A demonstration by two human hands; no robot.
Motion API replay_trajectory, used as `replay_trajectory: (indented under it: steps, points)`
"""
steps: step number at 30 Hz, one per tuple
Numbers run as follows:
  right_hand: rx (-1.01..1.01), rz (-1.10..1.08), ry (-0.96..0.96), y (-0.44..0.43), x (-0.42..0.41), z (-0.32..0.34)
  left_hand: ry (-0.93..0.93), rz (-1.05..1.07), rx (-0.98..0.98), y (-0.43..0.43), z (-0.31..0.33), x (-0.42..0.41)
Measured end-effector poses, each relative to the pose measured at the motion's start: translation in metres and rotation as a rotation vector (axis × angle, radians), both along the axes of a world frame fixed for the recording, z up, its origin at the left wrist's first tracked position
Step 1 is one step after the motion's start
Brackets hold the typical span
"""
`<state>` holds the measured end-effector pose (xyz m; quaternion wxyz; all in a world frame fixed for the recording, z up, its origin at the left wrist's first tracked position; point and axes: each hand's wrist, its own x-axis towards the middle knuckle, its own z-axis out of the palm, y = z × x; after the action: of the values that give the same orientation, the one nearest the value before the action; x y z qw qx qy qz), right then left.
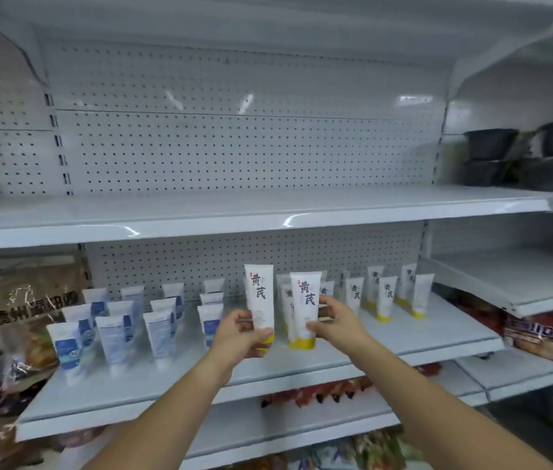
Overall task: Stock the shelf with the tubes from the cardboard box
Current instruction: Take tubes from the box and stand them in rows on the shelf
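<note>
Shelf (387, 337), left hand (239, 337) grips left tube (259, 293), cap (269, 339) half-hidden, right hand (338, 320) right tube (304, 300)

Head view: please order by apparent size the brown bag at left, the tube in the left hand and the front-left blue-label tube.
1. brown bag
2. tube in the left hand, though nearer the camera
3. blue-label tube

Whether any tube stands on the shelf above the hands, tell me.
No: the upper shelf bears no tubes; they stand on the lower shelf.
</note>
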<state>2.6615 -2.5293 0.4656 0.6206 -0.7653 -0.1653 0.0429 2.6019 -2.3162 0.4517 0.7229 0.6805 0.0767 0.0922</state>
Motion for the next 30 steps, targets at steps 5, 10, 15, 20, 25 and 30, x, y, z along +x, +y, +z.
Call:
replay_trajectory:
  steps: [5,10,15,20,25,30]
  points:
    - [0.019,-0.087,0.008,-0.053,0.01,-0.002,0.01,-0.091,0.019,-0.048,-0.001,0.035]
    - [0.007,-0.189,0.012,-0.095,0.022,-0.005,0.007,-0.183,0.022,-0.091,-0.003,0.071]
    - [-0.025,-0.26,0.023,-0.119,0.042,-0.008,0.013,-0.222,0.014,-0.116,-0.013,0.104]
    - [-0.037,-0.296,0.014,-0.124,0.065,-0.01,0.031,-0.235,0.032,-0.123,-0.021,0.13]
    - [-0.06,-0.295,0.031,-0.131,0.082,-0.019,0.045,-0.222,0.05,-0.127,-0.034,0.147]
    - [-0.072,-0.268,0.041,-0.145,0.103,-0.024,0.11,-0.184,0.043,-0.139,-0.042,0.16]
